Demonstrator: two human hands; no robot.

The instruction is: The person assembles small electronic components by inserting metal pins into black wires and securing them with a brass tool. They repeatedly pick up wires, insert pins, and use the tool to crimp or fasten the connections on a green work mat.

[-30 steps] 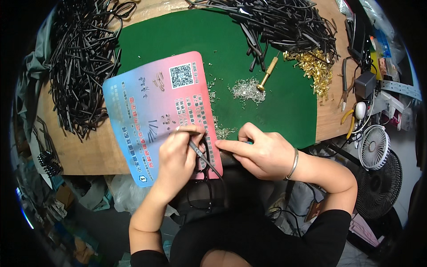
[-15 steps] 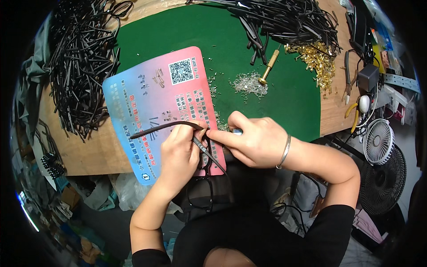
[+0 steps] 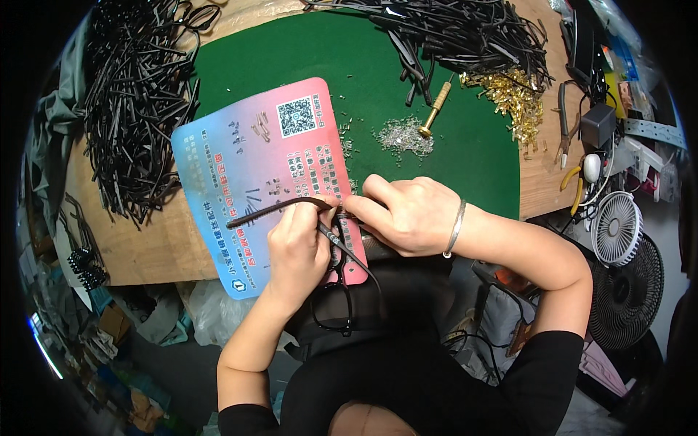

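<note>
Pinching left hand: your left hand (image 3: pixel 294 247) is closed, thumb and fingers nipped on the black eyeglass frame (image 3: pixel 347 305) near the upper ends of its temple arms (image 3: pixel 280 204).
Right hand: your right hand (image 3: pixel 403 218) is curled, fingertips bunched just beside the left's; can't tell if a small tool or part is inside, or if it touches the frame.
Eyeglass frame: at and below your fingertips, over the near edge of the printed mat (image 3: pixel 262 167); one temple arm points left, the other slants down right, a lens rim hangs past the edge.
Joint handling: looks like fine work where the fingertips meet. Pinch right beside the joint so nothing twists, brace both hands against each other, press lightly and in line, don't let the temple arms sweep the loose bits.
Printed mat bits: small dark pieces (image 3: pixel 251 201), within sweep of the left-pointing temple arm.
Green mat: green mat (image 3: pixel 291 51) carries a silver screw pile (image 3: pixel 403 139); brass-coloured screwdriver (image 3: pixel 437 107) lies at its edge.
Heaps: black strips left (image 3: pixel 138 109) and far right (image 3: pixel 465 40), gold-coloured parts (image 3: pixel 520 109) beside the latter.
Right edge: pliers (image 3: pixel 562 131), white fan (image 3: pixel 616 229).
</note>
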